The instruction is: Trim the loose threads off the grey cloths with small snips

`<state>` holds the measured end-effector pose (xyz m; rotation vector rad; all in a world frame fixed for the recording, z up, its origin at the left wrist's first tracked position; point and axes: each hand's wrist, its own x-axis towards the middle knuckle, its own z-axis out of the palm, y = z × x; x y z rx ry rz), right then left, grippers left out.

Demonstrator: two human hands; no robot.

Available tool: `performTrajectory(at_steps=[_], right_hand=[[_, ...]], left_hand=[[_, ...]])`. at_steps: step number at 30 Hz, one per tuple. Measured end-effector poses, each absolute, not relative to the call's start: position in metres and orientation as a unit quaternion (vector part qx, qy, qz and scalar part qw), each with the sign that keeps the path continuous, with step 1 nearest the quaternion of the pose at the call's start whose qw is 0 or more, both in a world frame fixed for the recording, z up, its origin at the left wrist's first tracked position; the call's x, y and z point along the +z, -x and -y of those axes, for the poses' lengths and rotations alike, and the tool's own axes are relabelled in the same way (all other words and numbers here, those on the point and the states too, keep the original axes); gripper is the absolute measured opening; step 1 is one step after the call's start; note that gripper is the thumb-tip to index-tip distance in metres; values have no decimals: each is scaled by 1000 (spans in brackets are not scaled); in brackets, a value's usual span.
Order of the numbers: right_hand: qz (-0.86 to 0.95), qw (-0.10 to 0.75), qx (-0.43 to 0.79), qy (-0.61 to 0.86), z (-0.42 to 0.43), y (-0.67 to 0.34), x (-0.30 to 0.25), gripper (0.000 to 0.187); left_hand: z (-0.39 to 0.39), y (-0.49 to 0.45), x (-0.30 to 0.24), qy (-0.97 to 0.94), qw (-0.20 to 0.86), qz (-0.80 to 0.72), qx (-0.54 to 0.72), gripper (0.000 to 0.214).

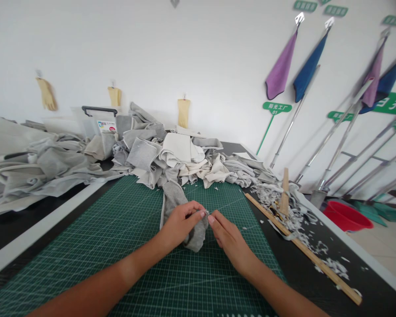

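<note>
A strip of grey fabric [174,193] lies across the green cutting mat [125,246], its near end lifted a little. My left hand [181,222] is closed on this fabric, pinching its right edge between thumb and fingers. My right hand [229,237] is closed too, its thumb and index finger pinched together right beside that same edge. Whatever sits between the right fingertips is too small to name. Both pinches are a short gap apart, just above the mat.
Heaped grey and white fabric pieces [176,147] stand at the mat's far edge, with more cloth [46,163] at left. Along the right lie a long wooden strip [320,262], a shorter wooden piece [284,193] and shredded scraps [297,220]. A red basin [346,215] is beyond the table.
</note>
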<state>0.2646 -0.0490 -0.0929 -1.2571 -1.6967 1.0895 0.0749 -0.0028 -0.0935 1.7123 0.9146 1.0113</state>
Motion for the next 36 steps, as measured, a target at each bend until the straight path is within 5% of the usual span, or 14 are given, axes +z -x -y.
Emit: performTrajectory(at_steps=[36], right_hand=[[606,436,463,478,46,-259,-108,45]], left_hand=[[5,-78,-93,-670,499,-353,421,25]])
